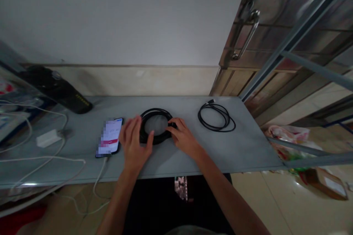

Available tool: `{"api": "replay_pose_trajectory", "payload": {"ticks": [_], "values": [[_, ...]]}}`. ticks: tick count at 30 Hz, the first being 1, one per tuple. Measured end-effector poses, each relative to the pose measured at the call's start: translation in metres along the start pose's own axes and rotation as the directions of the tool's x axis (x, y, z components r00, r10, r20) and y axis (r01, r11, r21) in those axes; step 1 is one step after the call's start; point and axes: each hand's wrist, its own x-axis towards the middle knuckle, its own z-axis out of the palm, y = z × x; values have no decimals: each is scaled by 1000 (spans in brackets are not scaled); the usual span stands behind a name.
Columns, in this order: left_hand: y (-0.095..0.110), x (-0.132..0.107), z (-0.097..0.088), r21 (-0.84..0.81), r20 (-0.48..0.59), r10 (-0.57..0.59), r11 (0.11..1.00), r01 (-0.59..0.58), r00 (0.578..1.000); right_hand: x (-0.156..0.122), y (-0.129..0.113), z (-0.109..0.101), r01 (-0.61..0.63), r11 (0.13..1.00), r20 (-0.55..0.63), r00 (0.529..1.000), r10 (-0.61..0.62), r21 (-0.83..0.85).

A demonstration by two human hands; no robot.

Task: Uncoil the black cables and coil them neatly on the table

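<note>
A thick coil of black cable [156,140] lies on the grey tabletop [187,158] in front of me. At its left side is my left hand [135,141], open, with the thumb apart from the raised fingers; the hand is slightly blurred. My right hand [182,136] pinches the coil's right side between thumb and fingers. To the right rests a second, thinner black cable [217,129], loosely looped, with a plug at its upper end. Left of my left hand lies a phone [110,137] with its screen lit and a white cord plugged in.
A black bottle [59,90] leans at the back left. White cords and a white charger block [49,138] spread over the left side. A metal frame post [275,62] rises at the table's right end, with a door handle [246,36] beyond. A cardboard box [325,183] sits on the floor.
</note>
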Motion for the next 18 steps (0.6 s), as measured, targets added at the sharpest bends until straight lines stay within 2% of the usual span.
{"api": "replay_pose_trajectory", "payload": {"ticks": [1,3,5,13,18], "values": [[0,-1,1,-55,105,88,995,-83,991,0,1,0,1,1000,-4,1000,-1,16],[-2,-3,5,-161,299,222,970,-180,928,-1,2,0,5,999,-27,1000,-4,48],[-4,-3,10,-193,394,252,963,-188,884,-1,2,-1,-7,997,-45,999,10,76],[-7,-3,13,-144,423,217,975,-171,880,-2,-2,-3,-112,989,-64,991,118,95],[-7,-4,13,-149,367,207,975,-163,907,-6,2,-13,-166,986,-103,981,166,8]]}}
